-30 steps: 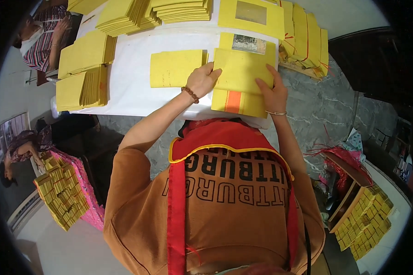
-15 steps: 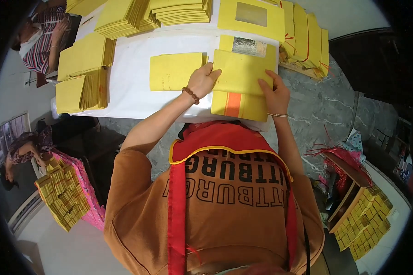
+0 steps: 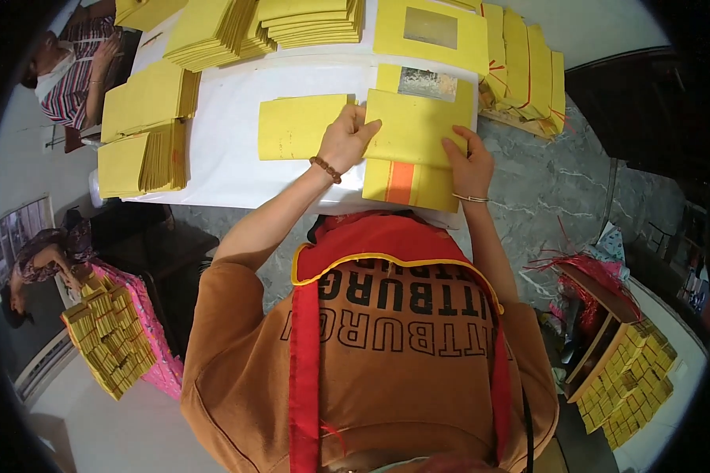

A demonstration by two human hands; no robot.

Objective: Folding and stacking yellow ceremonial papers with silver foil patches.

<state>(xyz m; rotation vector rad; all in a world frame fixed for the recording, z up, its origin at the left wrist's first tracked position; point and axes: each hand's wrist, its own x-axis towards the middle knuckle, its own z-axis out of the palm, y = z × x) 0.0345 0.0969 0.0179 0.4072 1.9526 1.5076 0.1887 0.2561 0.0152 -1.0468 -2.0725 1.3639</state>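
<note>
Our left fingers clamp a folded yellow sheet, tips hidden.
Right fingers: grip, we cannot tell; white counter spreads across upper centre.

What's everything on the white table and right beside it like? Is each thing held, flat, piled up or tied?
Left hand: pinching the upper yellow sheet's left edge
Right hand: at its right edge, grip unclear
Upper yellow sheet: flat, over the orange-banded paper
Orange-banded paper: partly covered
Yellow sheet with grey rectangle: flat
Far stack: piled up
Bundles: tied with red strips
</note>
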